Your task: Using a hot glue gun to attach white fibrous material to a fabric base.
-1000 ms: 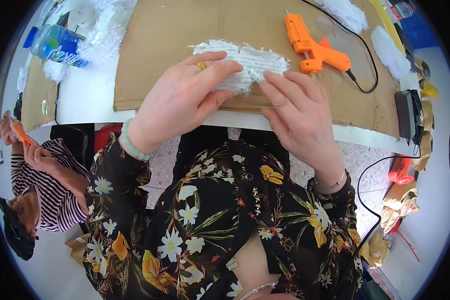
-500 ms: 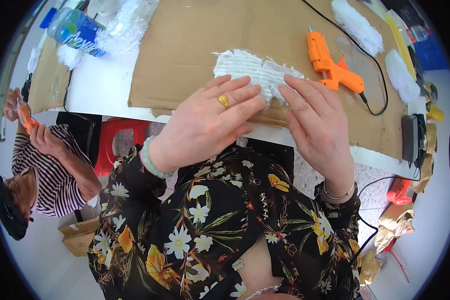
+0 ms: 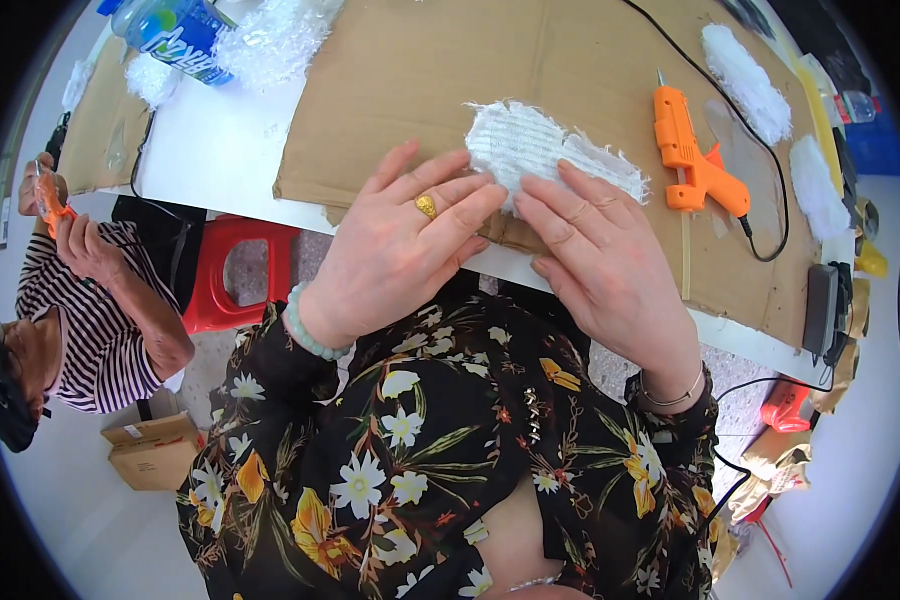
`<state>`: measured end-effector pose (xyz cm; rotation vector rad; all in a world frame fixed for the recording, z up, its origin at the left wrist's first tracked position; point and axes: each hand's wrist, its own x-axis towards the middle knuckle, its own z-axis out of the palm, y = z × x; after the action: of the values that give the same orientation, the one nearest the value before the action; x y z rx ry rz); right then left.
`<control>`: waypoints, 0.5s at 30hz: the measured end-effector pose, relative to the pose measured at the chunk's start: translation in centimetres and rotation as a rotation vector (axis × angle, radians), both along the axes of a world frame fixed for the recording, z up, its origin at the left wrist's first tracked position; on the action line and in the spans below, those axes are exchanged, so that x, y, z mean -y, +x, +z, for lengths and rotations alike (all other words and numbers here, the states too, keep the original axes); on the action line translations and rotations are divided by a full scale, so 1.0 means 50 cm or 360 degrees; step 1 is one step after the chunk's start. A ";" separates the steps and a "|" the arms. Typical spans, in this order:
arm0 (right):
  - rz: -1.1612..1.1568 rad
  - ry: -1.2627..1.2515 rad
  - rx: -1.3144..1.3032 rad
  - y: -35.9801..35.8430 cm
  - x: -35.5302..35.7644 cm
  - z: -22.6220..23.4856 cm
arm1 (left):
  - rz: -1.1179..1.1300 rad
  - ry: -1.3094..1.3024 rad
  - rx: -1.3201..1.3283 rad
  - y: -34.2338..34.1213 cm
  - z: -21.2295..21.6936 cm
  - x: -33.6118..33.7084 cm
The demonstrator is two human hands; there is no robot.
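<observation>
Where the counter (image 3: 235,150) bore one cardboard sheet (image 3: 410,70), left hand (image 3: 400,240) and right hand (image 3: 615,255) lay at the near side of one frayed cloth (image 3: 520,138), both loosely spread, no pinch visible. Step looked like smoothing; next move seemed to call for light, even pressure. One bottle (image 3: 175,40) left; one glue gun (image 3: 682,140), two pads (image 3: 746,85) right.

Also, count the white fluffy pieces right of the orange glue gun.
2: the farther piece lies up and right of the glue gun; the nearer piece lies right of its handle. None looks hidden.
</observation>
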<state>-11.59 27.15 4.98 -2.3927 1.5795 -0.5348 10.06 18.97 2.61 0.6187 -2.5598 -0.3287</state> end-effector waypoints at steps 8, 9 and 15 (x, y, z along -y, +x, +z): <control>0.0035 -0.0033 -0.0044 -0.016 -0.006 -0.003 | 0.0072 -0.0050 0.0023 0.008 0.013 -0.006; 0.0035 -0.0030 -0.0040 -0.017 -0.005 -0.004 | 0.0069 -0.0014 0.0022 0.008 0.016 -0.006; 0.0052 -0.0062 -0.0001 -0.017 -0.008 -0.014 | 0.0067 -0.0070 -0.0287 -0.014 0.034 0.081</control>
<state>-12.43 27.57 4.30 -2.4428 1.5410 -0.5633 9.36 14.92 4.33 0.5979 -2.3719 -0.2987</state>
